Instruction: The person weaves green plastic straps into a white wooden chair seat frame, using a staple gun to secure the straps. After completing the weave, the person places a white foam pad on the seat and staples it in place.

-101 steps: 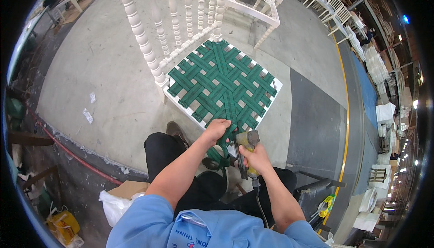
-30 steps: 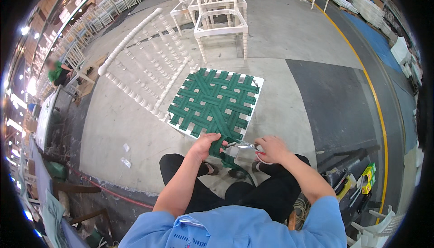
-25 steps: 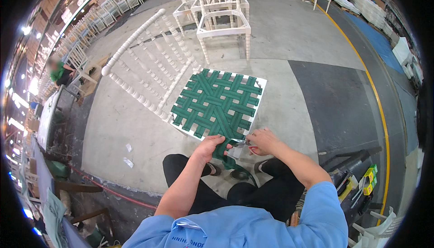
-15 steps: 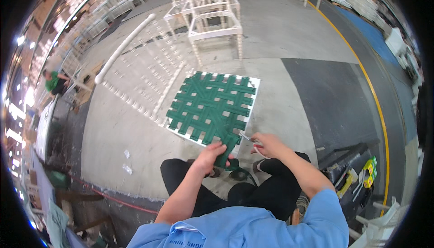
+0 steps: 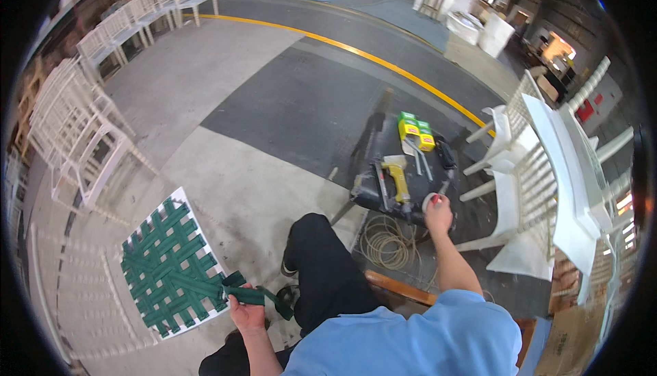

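A person's left hand (image 5: pixel 248 313) grips a green strap (image 5: pixel 250 296) at the woven chair seat (image 5: pixel 168 270) on the floor, while the right hand (image 5: pixel 438 210) closes around a small white object (image 5: pixel 430 202) beside a yellow tool (image 5: pixel 398 176).

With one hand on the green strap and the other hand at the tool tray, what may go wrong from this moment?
The left hand alone holds the green strap while the view turns toward the black tray; the pulled strap may slacken on the woven seat.

The right hand already holds a small white thing beside the yellow stapler, so a grab there may be clumsy.

The coiled hose lies near the leg and could snag.
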Tool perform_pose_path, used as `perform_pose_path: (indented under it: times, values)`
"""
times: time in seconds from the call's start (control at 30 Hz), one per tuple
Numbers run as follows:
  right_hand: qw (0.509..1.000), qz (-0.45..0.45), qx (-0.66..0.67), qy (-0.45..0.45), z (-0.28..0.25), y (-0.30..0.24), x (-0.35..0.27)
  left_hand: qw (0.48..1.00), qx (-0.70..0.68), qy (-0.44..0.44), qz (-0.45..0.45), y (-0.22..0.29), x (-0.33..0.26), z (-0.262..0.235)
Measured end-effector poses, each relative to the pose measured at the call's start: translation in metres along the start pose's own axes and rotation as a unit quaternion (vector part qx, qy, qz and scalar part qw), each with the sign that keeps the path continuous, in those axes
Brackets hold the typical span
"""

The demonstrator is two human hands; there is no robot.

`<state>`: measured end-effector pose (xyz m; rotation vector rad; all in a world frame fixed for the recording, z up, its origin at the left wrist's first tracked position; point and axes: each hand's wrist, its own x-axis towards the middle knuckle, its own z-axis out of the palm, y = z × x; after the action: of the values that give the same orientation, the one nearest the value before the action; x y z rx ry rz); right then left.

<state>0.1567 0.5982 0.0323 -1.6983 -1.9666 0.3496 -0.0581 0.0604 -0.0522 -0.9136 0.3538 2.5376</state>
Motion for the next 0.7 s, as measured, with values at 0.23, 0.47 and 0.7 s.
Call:
perform_pose_path:
  times: [0.23,0.47,0.7]
  values:
    - [0.987,-0.094,-0.128,-0.02,-0.002,-0.016,0.045,0.994,-0.1,0.04,0.031,-0.007,-0.021,-0.008]
    - [0.891,-0.404,0.076,-0.191,0.212,-0.229,0.059,0.967,-0.036,0.066,0.243,-0.05,-0.029,0.007]
    - [0.641,-0.54,0.196,-0.51,0.335,-0.479,-0.174,0.927,-0.016,0.149,0.344,-0.074,0.014,0.025]
